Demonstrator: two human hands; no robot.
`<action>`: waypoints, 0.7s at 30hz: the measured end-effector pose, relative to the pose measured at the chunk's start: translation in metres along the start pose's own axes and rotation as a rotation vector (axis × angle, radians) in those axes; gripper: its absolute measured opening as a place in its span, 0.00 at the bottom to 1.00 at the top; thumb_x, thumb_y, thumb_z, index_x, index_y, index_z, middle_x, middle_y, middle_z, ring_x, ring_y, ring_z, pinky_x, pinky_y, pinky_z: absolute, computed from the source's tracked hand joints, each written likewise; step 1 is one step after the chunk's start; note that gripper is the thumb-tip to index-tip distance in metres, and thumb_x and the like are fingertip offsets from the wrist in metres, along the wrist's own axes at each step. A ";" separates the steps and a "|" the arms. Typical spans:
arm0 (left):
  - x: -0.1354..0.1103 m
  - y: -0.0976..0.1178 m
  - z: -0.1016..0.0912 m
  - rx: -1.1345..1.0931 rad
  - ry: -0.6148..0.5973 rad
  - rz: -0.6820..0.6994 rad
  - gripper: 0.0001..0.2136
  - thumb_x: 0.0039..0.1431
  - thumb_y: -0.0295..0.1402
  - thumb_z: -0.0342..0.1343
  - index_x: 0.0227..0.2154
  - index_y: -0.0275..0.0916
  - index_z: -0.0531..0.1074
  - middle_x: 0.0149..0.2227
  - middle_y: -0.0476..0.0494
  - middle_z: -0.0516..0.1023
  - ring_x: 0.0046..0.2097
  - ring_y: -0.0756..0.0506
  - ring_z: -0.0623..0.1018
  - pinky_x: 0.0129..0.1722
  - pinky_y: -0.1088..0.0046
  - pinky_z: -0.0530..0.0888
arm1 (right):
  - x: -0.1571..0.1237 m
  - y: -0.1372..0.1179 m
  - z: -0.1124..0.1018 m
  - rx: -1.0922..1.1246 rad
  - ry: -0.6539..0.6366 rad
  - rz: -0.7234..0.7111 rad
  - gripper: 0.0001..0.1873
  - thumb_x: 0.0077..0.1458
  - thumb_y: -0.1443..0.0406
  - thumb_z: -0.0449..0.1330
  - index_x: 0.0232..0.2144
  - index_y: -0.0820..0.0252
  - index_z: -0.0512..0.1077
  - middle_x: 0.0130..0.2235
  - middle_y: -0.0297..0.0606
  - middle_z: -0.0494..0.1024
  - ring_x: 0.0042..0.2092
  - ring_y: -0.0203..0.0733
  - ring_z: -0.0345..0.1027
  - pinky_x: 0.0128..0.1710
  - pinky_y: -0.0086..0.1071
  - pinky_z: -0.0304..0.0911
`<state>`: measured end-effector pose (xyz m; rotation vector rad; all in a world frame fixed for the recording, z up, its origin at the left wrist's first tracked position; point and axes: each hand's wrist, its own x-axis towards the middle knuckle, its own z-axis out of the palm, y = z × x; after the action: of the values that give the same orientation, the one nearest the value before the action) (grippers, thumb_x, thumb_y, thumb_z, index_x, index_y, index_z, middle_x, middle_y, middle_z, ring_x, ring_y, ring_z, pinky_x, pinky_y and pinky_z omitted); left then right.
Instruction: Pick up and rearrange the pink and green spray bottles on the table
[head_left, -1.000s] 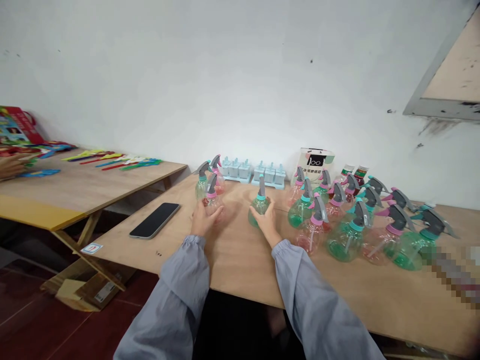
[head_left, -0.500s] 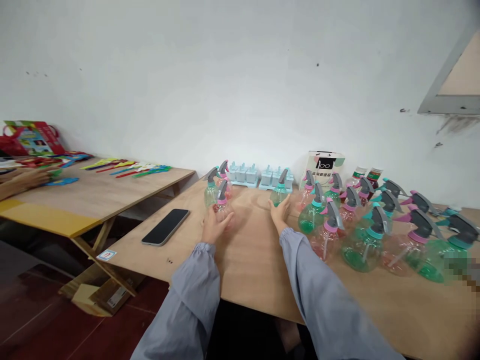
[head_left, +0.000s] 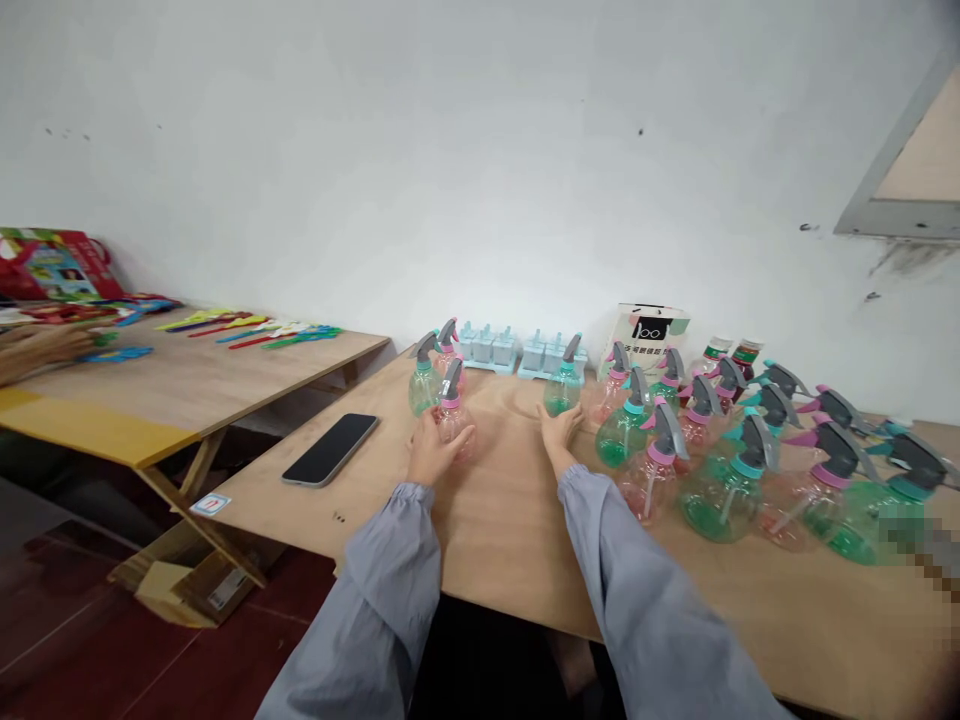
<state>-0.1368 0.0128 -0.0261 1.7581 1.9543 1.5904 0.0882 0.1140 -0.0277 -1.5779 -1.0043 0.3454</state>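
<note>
My left hand (head_left: 433,447) is wrapped round a clear pink spray bottle (head_left: 456,424) with a grey trigger head, low over the wooden table. Just behind it stand a green spray bottle (head_left: 424,388) and another pink one (head_left: 448,350). My right hand (head_left: 559,432) has its fingers round the lower part of a green spray bottle (head_left: 562,388), farther back on the table. Whether this bottle's base touches the wood is hidden by the fingers. Both bottles are upright.
Several pink and green spray bottles (head_left: 724,500) crowd the right side. Pale blue popsicle moulds (head_left: 491,350) and a printed box (head_left: 643,340) line the wall. A phone (head_left: 331,450) lies at left. Another person's hand (head_left: 45,350) is at the neighbouring table (head_left: 255,385).
The right hand's fingers sit slightly lower on the green bottle. The pink bottle in my left hand has shifted slightly right. The view has turned a little.
</note>
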 end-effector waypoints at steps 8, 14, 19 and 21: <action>-0.035 0.047 0.020 0.506 -0.052 0.228 0.37 0.57 0.57 0.53 0.59 0.28 0.65 0.50 0.23 0.76 0.50 0.29 0.77 0.51 0.51 0.69 | -0.071 -0.021 -0.023 0.411 -0.391 -0.554 0.48 0.53 0.44 0.60 0.67 0.58 0.49 0.67 0.52 0.57 0.68 0.52 0.52 0.66 0.48 0.53; -0.060 0.068 0.030 0.411 -0.167 0.489 0.38 0.52 0.60 0.55 0.56 0.34 0.69 0.47 0.27 0.77 0.47 0.30 0.78 0.45 0.51 0.71 | -0.068 -0.053 -0.052 0.378 -0.445 -0.529 0.27 0.51 0.58 0.61 0.53 0.58 0.68 0.49 0.45 0.76 0.50 0.50 0.71 0.54 0.46 0.66; -0.011 0.038 0.010 0.090 -0.048 0.323 0.21 0.59 0.51 0.53 0.46 0.41 0.71 0.33 0.42 0.76 0.38 0.39 0.78 0.44 0.58 0.73 | -0.057 -0.055 -0.070 0.445 -0.553 -0.440 0.21 0.45 0.64 0.59 0.44 0.56 0.73 0.35 0.35 0.77 0.37 0.43 0.71 0.40 0.37 0.69; 0.024 0.024 -0.001 0.025 0.211 0.122 0.18 0.63 0.46 0.50 0.48 0.38 0.68 0.42 0.37 0.75 0.46 0.38 0.77 0.49 0.57 0.72 | -0.052 -0.059 -0.075 0.461 -0.580 -0.412 0.18 0.43 0.65 0.59 0.41 0.56 0.74 0.33 0.34 0.77 0.37 0.43 0.71 0.39 0.36 0.68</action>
<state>-0.1286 0.0261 0.0043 1.8188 1.9961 1.8692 0.0862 0.0225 0.0315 -0.8333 -1.5305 0.7101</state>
